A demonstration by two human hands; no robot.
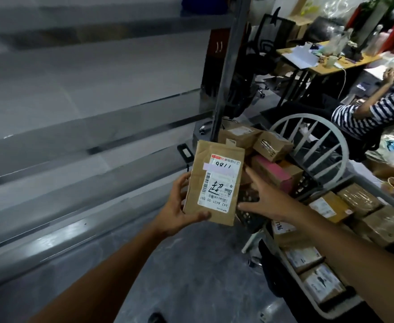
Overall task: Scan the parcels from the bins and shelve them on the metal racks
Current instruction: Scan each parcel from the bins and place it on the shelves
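Kraft parcel [217, 183] held at frame centre, label faced up toward camera, presumably for reading or scanning. Left hand [177, 206] closed on lower-left corner, thumb across bottom edge. Right hand [264, 198] spread open just beside right edge, contact not discernible. Metal rack [93, 145] shelves blurred across left half, seemingly unobstructed. Bin [331, 259] with packed boxes crowded at lower right; more boxes [261, 145] piled behind parcel.

A dark grey marbled floor [191, 264] runs underfoot. At the back, a cluttered wooden tabletop [326, 66] stands beside a black mesh office chair [268, 36] and a white spindle-back chair [312, 141].
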